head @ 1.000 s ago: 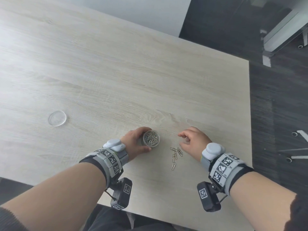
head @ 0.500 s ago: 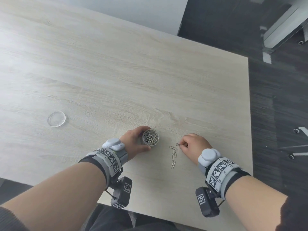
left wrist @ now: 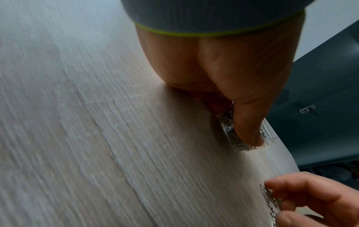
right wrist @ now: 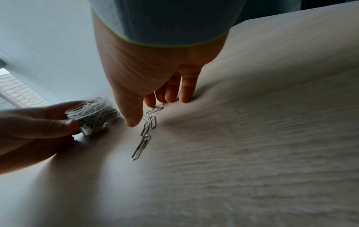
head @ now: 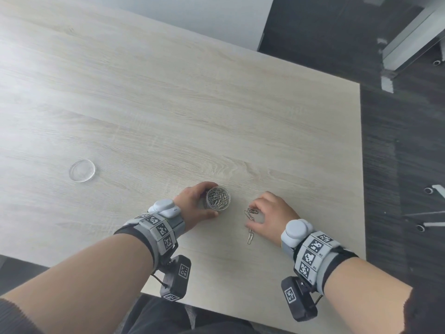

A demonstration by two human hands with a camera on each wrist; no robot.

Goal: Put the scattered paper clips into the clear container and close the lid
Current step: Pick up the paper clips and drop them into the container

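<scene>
My left hand (head: 192, 203) grips a small clear container (head: 218, 198) packed with silver paper clips, standing upright on the table near the front edge. The same container (right wrist: 93, 116) shows in the right wrist view, lidless. Just to its right, my right hand (head: 267, 212) curls over a small cluster of paper clips (head: 250, 213). The index fingertip presses one clip (right wrist: 155, 109) and the thumb (right wrist: 134, 119) closes in from the other side. One more clip (head: 250, 238) trails toward me. The clear round lid (head: 81, 170) lies far left.
The pale wooden table (head: 168, 104) ends at a right edge (head: 361, 165) close beside my right hand. Past it lies dark floor with chair casters (head: 427, 190). The front edge runs just under my wrists.
My right hand moved left and toward me onto the clips, dragging one clip in to the others. The left hand and the container stayed put.
</scene>
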